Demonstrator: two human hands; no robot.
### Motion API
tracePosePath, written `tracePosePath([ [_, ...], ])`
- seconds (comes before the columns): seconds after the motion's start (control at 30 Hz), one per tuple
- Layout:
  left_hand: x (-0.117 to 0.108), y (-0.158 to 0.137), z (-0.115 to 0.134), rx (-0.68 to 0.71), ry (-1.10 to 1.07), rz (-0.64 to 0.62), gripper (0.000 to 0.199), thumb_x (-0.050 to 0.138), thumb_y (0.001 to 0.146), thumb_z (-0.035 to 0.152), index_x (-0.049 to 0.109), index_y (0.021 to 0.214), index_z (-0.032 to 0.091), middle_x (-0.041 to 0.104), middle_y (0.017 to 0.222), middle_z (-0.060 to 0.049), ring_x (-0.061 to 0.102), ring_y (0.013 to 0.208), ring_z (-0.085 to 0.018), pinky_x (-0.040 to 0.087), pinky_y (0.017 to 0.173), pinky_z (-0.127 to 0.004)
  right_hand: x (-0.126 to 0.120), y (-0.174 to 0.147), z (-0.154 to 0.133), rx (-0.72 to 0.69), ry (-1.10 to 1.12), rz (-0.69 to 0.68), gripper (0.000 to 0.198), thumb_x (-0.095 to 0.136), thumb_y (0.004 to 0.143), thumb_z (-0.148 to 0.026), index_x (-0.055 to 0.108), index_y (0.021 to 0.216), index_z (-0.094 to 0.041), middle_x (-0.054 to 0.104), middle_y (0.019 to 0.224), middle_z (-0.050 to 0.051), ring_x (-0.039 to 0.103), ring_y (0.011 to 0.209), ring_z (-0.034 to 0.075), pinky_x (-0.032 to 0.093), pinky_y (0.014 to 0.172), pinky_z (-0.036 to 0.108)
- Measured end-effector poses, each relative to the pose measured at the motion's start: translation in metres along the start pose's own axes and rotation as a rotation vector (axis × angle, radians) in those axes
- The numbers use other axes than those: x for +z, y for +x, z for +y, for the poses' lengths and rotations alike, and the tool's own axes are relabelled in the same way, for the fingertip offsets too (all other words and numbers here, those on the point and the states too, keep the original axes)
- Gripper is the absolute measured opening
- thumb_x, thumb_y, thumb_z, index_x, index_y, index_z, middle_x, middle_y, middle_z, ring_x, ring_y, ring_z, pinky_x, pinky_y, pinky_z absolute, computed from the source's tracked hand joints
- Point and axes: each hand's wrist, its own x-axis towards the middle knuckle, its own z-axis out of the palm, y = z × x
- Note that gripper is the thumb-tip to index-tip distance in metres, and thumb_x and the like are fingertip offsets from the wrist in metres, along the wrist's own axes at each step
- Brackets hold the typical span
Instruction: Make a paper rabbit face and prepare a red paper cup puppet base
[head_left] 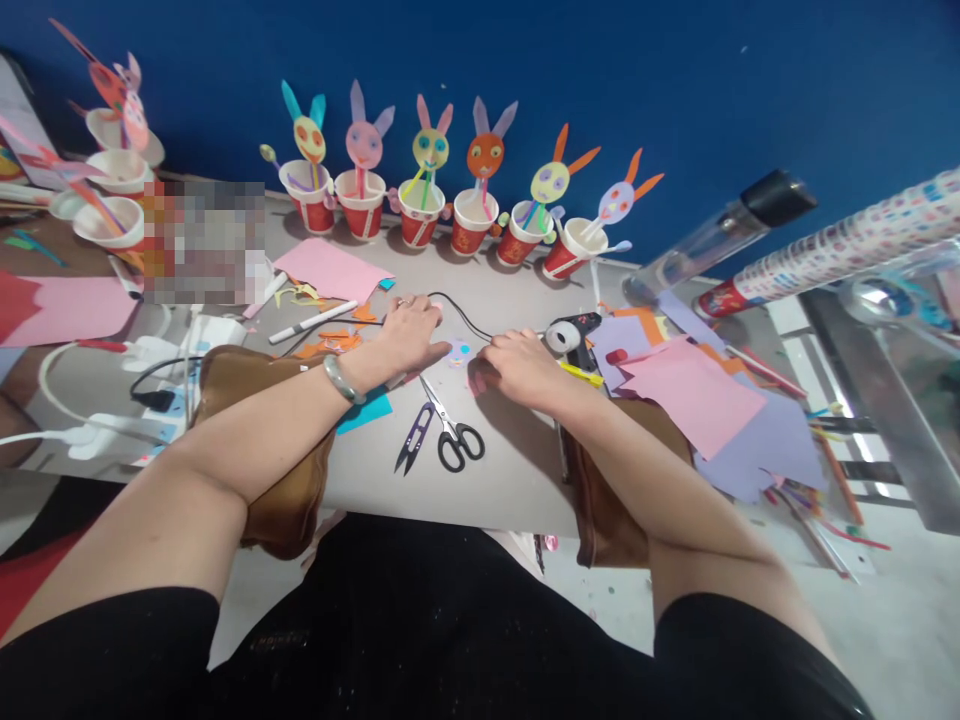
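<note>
My left hand reaches over the middle of the table, thumb apart from its fingers, with a small pink scrap at the fingertips. My right hand is closed, its fingers curled down; a bit of pink paper shows beside them, and whatever they hold is hidden. Between the hands lies a small purple paper face with blue spots. Nearer to me are black-handled scissors and purple thread snips. A glue gun rests just beyond my right hand.
Red-and-white paper cups with paper rabbit faces line the blue wall. Pink paper and purple sheets lie at right, near a long patterned tube. A power strip with cables is at left. A white marker lies near orange scraps.
</note>
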Motion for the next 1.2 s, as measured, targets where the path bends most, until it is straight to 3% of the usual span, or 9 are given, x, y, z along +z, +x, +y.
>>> tracePosePath([
  [0.47, 0.007, 0.005, 0.003, -0.059, -0.114, -0.033, 0.023, 0.065, 0.086, 0.033, 0.067, 0.101, 0.016, 0.058, 0.128, -0.016, 0.052, 0.125, -0.034, 0.038, 0.109, -0.049, 0.009, 0.004, 0.005, -0.063, 0.111, -0.021, 0.018, 0.055, 0.094, -0.021, 0.073, 0.095, -0.016, 0.076, 0.101, 0.012, 0.063, 0.104, 0.027, 0.028, 0.083, 0.037],
  [0.67, 0.008, 0.004, 0.003, -0.062, -0.119, -0.034, 0.035, 0.063, 0.087, 0.033, 0.063, 0.117, 0.014, 0.058, 0.129, -0.016, 0.052, 0.124, -0.034, 0.038, 0.108, -0.051, 0.010, 0.003, 0.003, -0.075, 0.184, -0.031, 0.017, 0.058, 0.091, -0.018, 0.074, 0.095, -0.017, 0.076, 0.099, 0.012, 0.064, 0.101, 0.027, 0.029, 0.083, 0.037],
  [0.93, 0.007, 0.002, 0.007, -0.052, -0.120, -0.002, 0.039, 0.065, 0.088, 0.044, 0.063, 0.114, 0.015, 0.060, 0.126, -0.016, 0.052, 0.125, -0.035, 0.036, 0.111, -0.051, 0.010, -0.002, 0.005, -0.075, 0.289, 0.015, 0.016, 0.057, 0.094, -0.023, 0.069, 0.104, -0.016, 0.075, 0.106, 0.011, 0.063, 0.103, 0.026, 0.030, 0.086, 0.036],
  [1.2, 0.011, 0.003, 0.009, -0.066, -0.177, -0.007, 0.025, 0.069, 0.085, 0.036, 0.067, 0.103, 0.019, 0.058, 0.131, -0.013, 0.050, 0.125, -0.032, 0.036, 0.110, -0.050, 0.014, 0.003, 0.005, -0.094, 0.290, -0.042, 0.019, 0.055, 0.090, -0.013, 0.073, 0.090, -0.018, 0.076, 0.102, 0.010, 0.065, 0.103, 0.026, 0.030, 0.087, 0.037],
])
